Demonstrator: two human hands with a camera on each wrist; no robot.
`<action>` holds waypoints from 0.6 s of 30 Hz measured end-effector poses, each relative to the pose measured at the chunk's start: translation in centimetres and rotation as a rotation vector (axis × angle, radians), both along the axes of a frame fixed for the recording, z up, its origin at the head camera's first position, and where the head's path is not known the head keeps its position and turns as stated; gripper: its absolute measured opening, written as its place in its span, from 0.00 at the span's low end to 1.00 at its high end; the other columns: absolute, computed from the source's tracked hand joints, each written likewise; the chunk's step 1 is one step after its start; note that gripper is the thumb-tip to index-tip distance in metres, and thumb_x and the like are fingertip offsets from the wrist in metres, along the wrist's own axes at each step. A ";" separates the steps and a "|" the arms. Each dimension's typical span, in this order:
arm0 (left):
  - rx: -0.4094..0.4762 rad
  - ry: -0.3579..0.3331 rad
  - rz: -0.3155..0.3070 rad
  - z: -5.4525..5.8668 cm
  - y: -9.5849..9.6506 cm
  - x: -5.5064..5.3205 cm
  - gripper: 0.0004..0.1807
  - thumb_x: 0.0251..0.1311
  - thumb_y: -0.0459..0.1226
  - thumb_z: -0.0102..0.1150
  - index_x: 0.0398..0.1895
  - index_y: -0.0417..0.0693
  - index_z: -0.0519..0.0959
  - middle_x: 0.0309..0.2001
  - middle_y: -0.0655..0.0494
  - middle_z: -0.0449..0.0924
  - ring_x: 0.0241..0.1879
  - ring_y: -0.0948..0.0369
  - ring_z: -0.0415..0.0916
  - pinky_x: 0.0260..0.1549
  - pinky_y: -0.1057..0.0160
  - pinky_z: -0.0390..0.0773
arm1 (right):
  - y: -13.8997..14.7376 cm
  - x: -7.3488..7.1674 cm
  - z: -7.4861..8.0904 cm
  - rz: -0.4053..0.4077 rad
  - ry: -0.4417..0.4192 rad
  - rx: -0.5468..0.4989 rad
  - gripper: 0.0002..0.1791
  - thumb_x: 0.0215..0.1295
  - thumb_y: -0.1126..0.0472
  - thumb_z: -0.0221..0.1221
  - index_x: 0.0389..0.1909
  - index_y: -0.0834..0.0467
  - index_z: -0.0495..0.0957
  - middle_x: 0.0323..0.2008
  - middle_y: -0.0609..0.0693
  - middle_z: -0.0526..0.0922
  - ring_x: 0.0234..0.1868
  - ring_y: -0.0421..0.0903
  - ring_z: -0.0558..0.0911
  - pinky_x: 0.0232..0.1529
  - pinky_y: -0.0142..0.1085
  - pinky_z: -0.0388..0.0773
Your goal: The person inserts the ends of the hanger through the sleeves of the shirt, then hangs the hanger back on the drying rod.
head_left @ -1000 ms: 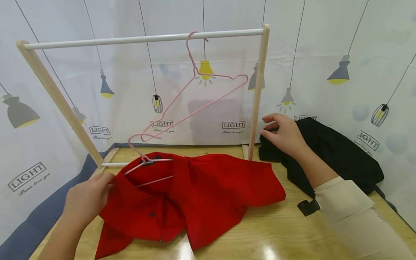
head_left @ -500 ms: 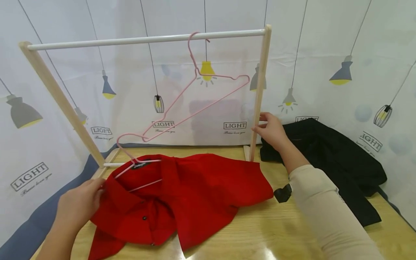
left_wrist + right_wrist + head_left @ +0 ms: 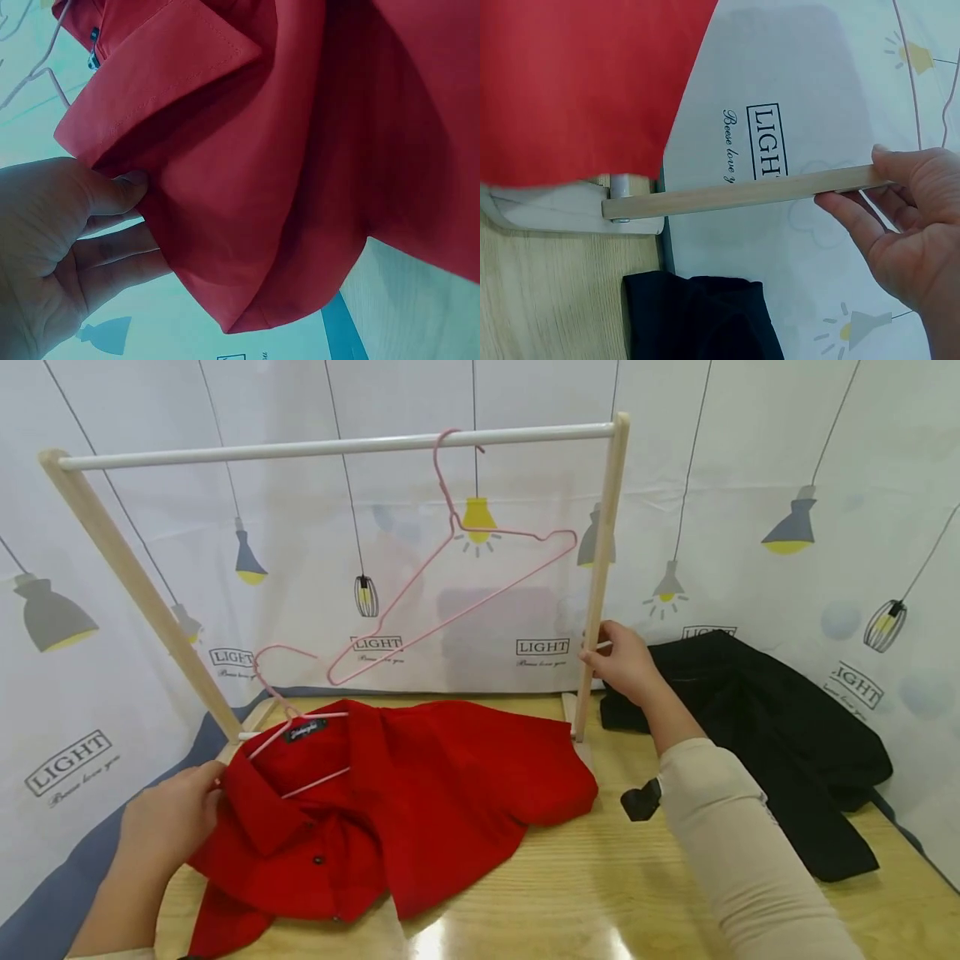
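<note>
A red collared shirt [image 3: 450, 777] with dark buttons hangs over a pink wire hanger [image 3: 279, 695], whose hook points up and is off the rail. My left hand [image 3: 168, 814] pinches the shirt at the shoulder beside the collar; in the left wrist view the thumb [image 3: 133, 184] presses on the red cloth. My right hand [image 3: 626, 664] grips the right wooden post [image 3: 600, 577] of a small clothes rack, thumb on one side and fingers on the other. The right wrist view shows this post [image 3: 742, 196] between thumb and fingers.
A second pink hanger [image 3: 450, 539] hangs bare from the white rail [image 3: 337, 446]. Black folded clothing [image 3: 765, 743] lies at the right on the wooden table [image 3: 540, 893]. Behind stands a white backdrop [image 3: 712, 460] printed with lamps.
My right hand has moved left from beside the black clothing onto the rack's post. My left hand has shifted the shirt and its hanger to the left, and the hook now sits a little higher.
</note>
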State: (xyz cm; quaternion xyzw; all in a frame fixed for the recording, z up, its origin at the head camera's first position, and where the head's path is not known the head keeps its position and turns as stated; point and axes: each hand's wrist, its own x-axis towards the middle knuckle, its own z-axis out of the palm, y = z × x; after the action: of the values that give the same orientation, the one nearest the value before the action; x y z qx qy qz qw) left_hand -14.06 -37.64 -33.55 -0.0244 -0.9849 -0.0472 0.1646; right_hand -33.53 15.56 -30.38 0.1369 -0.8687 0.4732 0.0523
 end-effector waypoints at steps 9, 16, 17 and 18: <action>-0.010 0.064 -0.030 0.5 -0.7 -1.5 0.09 0.53 0.26 0.57 0.38 0.40 0.77 0.26 0.44 0.79 0.22 0.47 0.75 0.17 0.45 0.72 | 0.0 0.0 0.0 0.003 0.000 -0.010 0.21 0.71 0.62 0.55 0.60 0.70 0.66 0.52 0.64 0.71 0.52 0.60 0.77 0.47 0.50 0.80; -0.029 0.090 -0.025 1.5 -1.2 -2.4 0.05 0.53 0.26 0.56 0.30 0.43 0.75 0.23 0.46 0.77 0.20 0.48 0.72 0.14 0.48 0.68 | 0.0 0.1 -0.1 0.006 -0.001 -0.010 0.21 0.71 0.62 0.55 0.60 0.70 0.66 0.53 0.64 0.71 0.53 0.60 0.77 0.48 0.50 0.79; -0.031 0.092 -0.023 1.7 -1.3 -2.6 0.04 0.53 0.26 0.56 0.29 0.43 0.75 0.23 0.45 0.77 0.20 0.47 0.72 0.14 0.48 0.68 | -0.1 0.1 -0.1 0.004 0.001 -0.011 0.21 0.71 0.62 0.55 0.59 0.70 0.66 0.53 0.64 0.71 0.52 0.60 0.77 0.48 0.50 0.79; -0.031 0.091 -0.019 1.9 -1.3 -2.6 0.04 0.53 0.26 0.55 0.29 0.43 0.75 0.23 0.44 0.77 0.20 0.46 0.72 0.14 0.47 0.68 | -0.1 0.1 -0.2 0.002 0.003 -0.011 0.21 0.71 0.62 0.55 0.59 0.70 0.66 0.53 0.64 0.71 0.53 0.60 0.77 0.48 0.50 0.79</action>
State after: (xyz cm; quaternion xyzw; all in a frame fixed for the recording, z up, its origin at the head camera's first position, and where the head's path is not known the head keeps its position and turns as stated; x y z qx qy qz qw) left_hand -16.71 -38.99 -31.60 -0.0385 -0.9768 -0.0324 0.2081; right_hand -33.40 15.50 -30.55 0.1381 -0.8658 0.4780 0.0540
